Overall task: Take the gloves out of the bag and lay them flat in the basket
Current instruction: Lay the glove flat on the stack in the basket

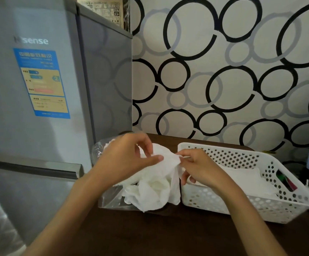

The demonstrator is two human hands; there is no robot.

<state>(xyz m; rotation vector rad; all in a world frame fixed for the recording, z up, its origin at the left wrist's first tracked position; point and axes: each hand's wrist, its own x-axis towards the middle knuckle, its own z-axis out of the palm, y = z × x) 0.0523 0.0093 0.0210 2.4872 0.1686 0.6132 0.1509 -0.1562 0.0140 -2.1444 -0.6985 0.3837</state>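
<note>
So both hands are on the same white glove (pixel 165 159), stretched between them just above the bag: the left hand (pixel 126 159) pinches its left end, thumb over the top, and the right hand (pixel 199 168) pinches the right end at the fingertips. The glove's long axis runs left to right, and the basket (pixel 260 209) sits right beside the bag (pixel 111 198) on the right, so the right hand is nearer and the carry is a short sideways hop over the near-left rim. More gloves (pixel 153 194) are crumpled in the clear bag; one flat white piece (pixel 249 180) already lies in the basket. Fridge (pixel 29 89) stands far left, out of the way.
</note>
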